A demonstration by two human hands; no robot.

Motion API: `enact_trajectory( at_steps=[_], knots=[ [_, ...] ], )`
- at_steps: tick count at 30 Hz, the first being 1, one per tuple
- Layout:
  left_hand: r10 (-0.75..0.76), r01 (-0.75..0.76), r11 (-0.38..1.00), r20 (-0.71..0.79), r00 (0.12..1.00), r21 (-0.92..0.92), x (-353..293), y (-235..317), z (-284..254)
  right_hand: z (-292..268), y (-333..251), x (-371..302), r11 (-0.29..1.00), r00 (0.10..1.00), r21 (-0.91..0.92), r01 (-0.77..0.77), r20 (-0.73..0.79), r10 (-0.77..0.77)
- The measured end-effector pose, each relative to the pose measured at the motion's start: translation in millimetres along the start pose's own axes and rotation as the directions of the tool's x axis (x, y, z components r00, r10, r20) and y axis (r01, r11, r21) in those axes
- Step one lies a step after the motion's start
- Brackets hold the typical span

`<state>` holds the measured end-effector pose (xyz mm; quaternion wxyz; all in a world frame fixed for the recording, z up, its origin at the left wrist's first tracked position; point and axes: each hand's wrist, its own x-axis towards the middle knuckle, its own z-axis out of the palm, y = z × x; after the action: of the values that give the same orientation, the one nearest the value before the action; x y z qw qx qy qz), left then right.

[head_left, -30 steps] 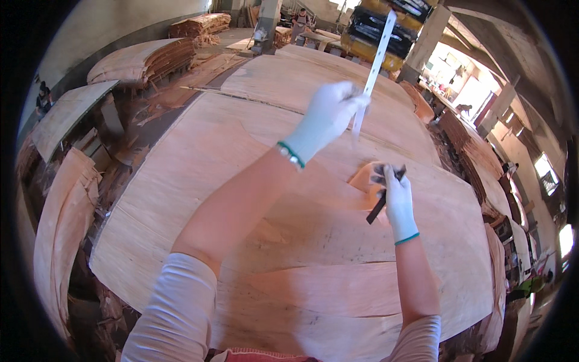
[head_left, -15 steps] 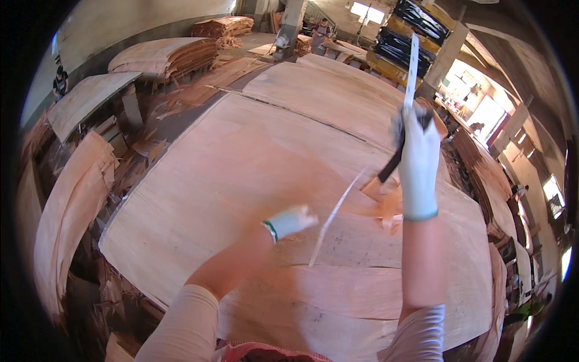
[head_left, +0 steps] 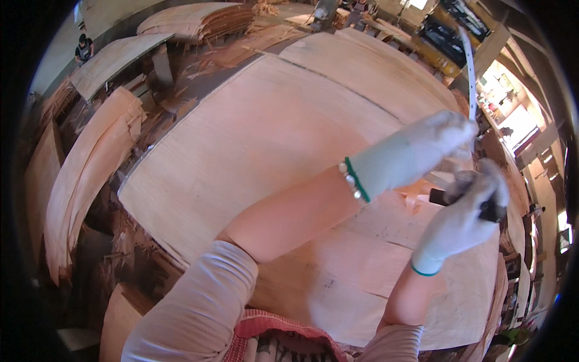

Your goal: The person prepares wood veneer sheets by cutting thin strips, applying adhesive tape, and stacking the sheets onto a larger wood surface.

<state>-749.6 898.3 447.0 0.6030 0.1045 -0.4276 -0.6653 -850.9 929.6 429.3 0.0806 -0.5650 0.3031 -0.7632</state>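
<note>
Veneer stacks (head_left: 199, 18) are sitting at top left w/ a person (head_left: 83, 48) standing at far upper left. Curled veneer sheets (head_left: 84, 175) are leaning along left edge; scrap pieces (head_left: 129, 241) are lying at lower left.

Strip (head_left: 467, 66): thin, pale, whitish, long and narrow; held near-upright, lower end pinched in left hand (head_left: 422, 148), top rising toward upper right, slight bend.
Tool (head_left: 482, 205): small, dark, blurred; clasped in right hand (head_left: 467, 217), one dark end sticking out left of glove, just below left hand. Kind not clear.
Both raised above veneer sheet (head_left: 259, 133).
</note>
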Motion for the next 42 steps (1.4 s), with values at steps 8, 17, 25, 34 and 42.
enact_trajectory(
  at_steps=[8, 17, 25, 34, 42],
  knots=[
    [0.239, -0.383, 0.562, 0.299, 0.924, 0.733, -69.7, 102.0, -38.8, 49.5, -34.7, -12.4, 0.886, 0.924, -0.406, 0.226, 0.376, -0.064],
    [0.375, 0.080, 0.513, -0.308, 0.874, 0.855, -150.8, 211.9, -313.0, 230.9, -31.9, -181.5, 0.187, 0.068, -0.066, -0.980, 0.775, 0.628],
    [0.113, 0.605, 0.070, -0.609, 0.785, 0.793, -207.1, 15.9, -537.3, 235.3, 126.6, -411.5, 0.038, -0.130, -0.464, -0.885, 0.325, 0.937],
    [0.374, 0.299, -0.264, -0.189, 0.908, 0.917, -159.1, -41.6, -587.4, 263.2, 175.0, -434.6, -0.082, -0.125, -0.346, -0.935, 0.103, 0.987],
    [0.223, 0.234, -0.551, -0.128, 0.966, 0.801, -177.0, -33.1, -561.8, 193.1, 186.3, -379.6, 0.136, 0.030, -0.634, -0.761, 0.176, 0.984]
  ],
)
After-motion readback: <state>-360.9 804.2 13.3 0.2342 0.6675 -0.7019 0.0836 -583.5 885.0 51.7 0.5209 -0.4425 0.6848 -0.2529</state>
